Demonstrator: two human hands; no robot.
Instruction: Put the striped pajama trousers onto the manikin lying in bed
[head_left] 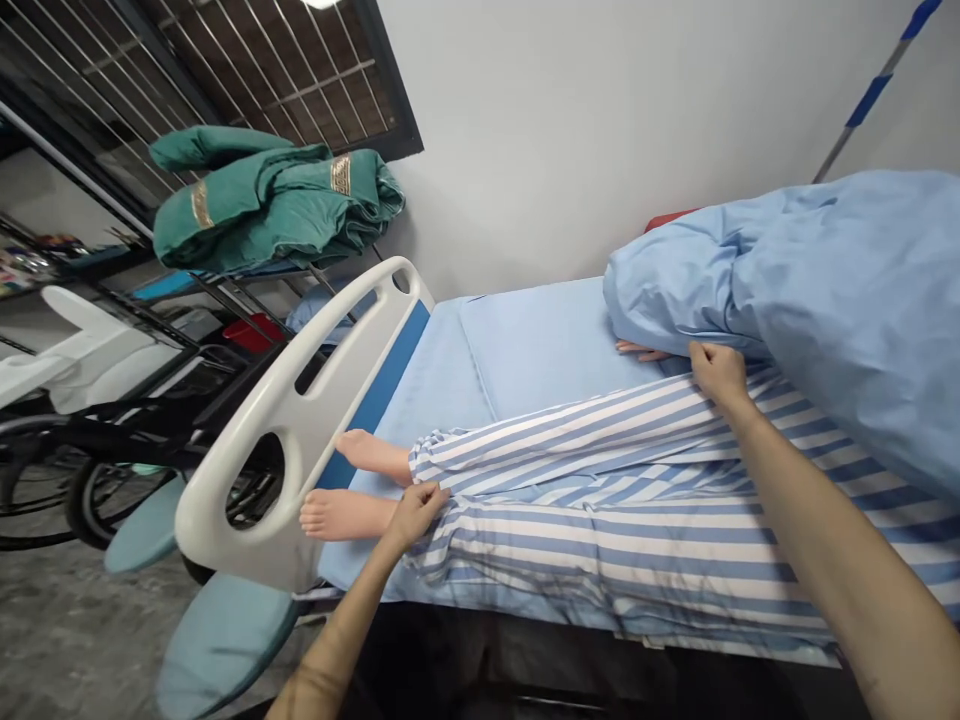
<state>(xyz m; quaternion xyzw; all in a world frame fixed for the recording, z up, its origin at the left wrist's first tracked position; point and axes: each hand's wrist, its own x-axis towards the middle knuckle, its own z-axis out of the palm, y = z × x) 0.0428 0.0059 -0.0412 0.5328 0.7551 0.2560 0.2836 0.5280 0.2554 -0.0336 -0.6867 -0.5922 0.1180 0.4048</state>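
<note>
A life-size manikin lies on a hospital bed in blue-and-white striped pyjama trousers (pixel 600 520), its upper body under a light blue blanket (pixel 825 300). My left hand (pixel 416 512) pinches the cuff of the nearer trouser leg, right beside the bare manikin foot (pixel 346 515). The other bare foot (pixel 373 455) lies just beyond it. My right hand (pixel 720 375) grips the striped cloth at the far side of the hips, against the blanket's edge. A manikin hand (pixel 641 351) pokes out from under the blanket. The torso and head are hidden.
A white plastic bed footboard (pixel 300 420) with a blue panel stands close past the feet. Beyond it are a black metal rack holding a folded green cloth (pixel 270 200) and a wheelchair (pixel 112 470). A grey wall runs behind the bed.
</note>
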